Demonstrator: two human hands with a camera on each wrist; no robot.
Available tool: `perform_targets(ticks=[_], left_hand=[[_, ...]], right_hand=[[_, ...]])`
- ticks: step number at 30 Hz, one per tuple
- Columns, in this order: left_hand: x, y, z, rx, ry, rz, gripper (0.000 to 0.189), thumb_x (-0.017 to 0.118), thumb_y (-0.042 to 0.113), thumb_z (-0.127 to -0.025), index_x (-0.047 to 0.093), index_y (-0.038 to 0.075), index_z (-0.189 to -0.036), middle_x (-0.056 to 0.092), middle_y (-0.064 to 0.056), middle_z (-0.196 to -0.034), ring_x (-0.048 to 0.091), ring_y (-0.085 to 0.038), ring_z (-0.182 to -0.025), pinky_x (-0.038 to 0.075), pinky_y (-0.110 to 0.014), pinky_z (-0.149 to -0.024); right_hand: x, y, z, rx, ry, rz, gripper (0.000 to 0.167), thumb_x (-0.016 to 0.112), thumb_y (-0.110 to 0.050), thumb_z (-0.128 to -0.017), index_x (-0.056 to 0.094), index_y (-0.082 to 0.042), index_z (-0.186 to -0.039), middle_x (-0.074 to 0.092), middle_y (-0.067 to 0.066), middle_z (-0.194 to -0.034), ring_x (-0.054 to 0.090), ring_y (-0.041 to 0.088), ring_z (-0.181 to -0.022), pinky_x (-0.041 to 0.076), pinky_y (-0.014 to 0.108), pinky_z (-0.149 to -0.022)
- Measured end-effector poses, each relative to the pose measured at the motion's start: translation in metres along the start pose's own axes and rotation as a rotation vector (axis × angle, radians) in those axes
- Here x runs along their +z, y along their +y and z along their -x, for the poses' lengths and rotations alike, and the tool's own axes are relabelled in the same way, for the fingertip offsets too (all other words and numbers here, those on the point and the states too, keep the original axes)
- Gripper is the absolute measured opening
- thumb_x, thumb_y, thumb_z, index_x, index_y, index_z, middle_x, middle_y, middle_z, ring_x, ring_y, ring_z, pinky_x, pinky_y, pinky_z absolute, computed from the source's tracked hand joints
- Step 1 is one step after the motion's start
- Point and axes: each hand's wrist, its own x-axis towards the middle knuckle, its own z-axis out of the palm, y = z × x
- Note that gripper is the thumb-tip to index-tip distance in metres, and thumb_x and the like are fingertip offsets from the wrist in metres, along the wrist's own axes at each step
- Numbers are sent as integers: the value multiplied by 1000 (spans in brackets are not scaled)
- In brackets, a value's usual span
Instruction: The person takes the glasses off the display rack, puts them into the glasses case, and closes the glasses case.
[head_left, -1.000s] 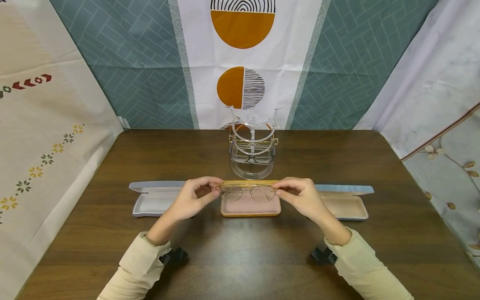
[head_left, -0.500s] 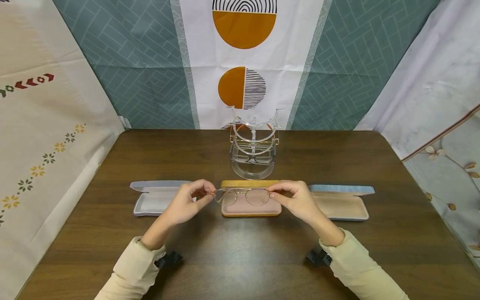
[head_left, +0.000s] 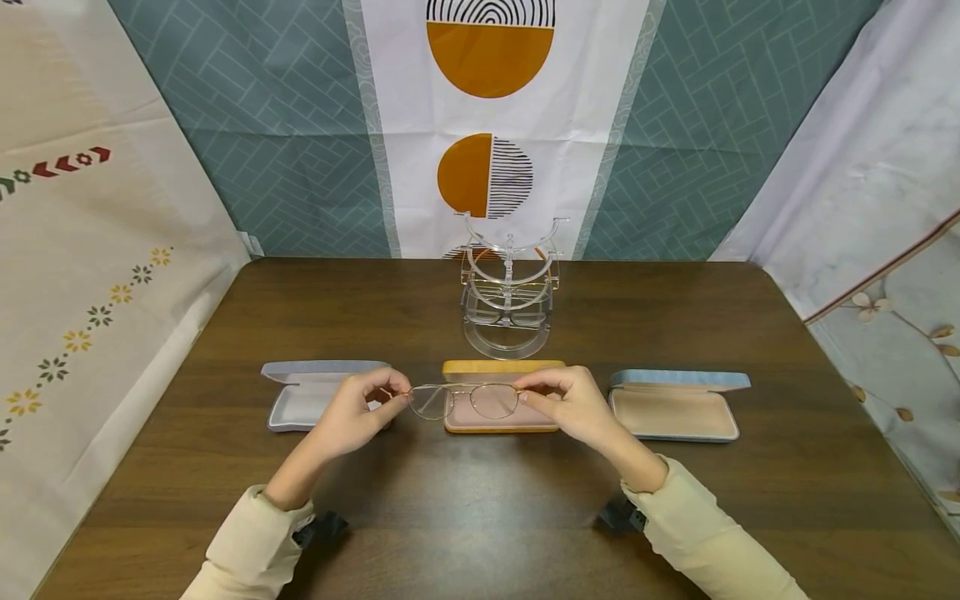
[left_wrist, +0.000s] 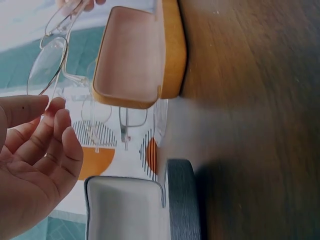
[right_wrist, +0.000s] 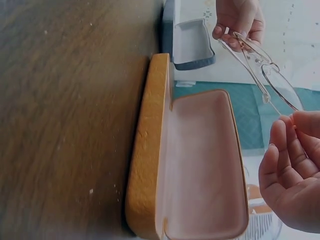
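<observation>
Where the head camera looks down on the counter (head_left: 480, 517), I see thin gold-rimmed glasses (head_left: 460, 387) held up, one lens seen against the yellow case (head_left: 498, 423) and the other beyond its left side. The left hand (head_left: 360, 412) pinches one end of the frame, the right hand (head_left: 568, 406) the other. The grey case (head_left: 288, 411) is partly covered by the left hand, while the blue case (head_left: 675, 414) lies beyond the right one. Behind stands a clear display stand (head_left: 509, 275), its tiers overlapping so much that I can't count what hangs there.

On the left wrist view, thumb and finger meet at the frame's corner. I'd judge the glasses very light and springy, the rims easy to bend, the lenses slick and quick to smudge, so I'd hold by those outer corners near the hinges. The far lens is cut by the top edge, with only a bit of the right hand showing.

On the right wrist view, the right hand pinches its own corner, partly cropped. One slim arm (right_wrist: 254, 77) runs close behind the lenses; whether the second is folded too, I can't make out
</observation>
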Motion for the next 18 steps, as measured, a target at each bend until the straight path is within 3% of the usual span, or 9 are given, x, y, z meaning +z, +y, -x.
perform_targets(ticks=[9,18], left_hand=[[-7,-5,7,-8,18,-27,12,60,-16,-77,60,-3,-79,61,-13,-74,54,-13,-68,48,-28,-61],[-11,-41,17,-24,42,-49,16,63,-10,-79,61,5,-81,62,-1,-77,54,-7,-69,49,-28,-62]], right_hand=[[12,-3,-4,-1,-24,-25,13,65,1,-81,70,3,-92,68,11,-87,58,9,-73,48,24,-62],[25,-1,-11,12,-43,-33,13,65,1,-80,70,4,-92,67,11,-86,58,9,-73,48,26,-62]])
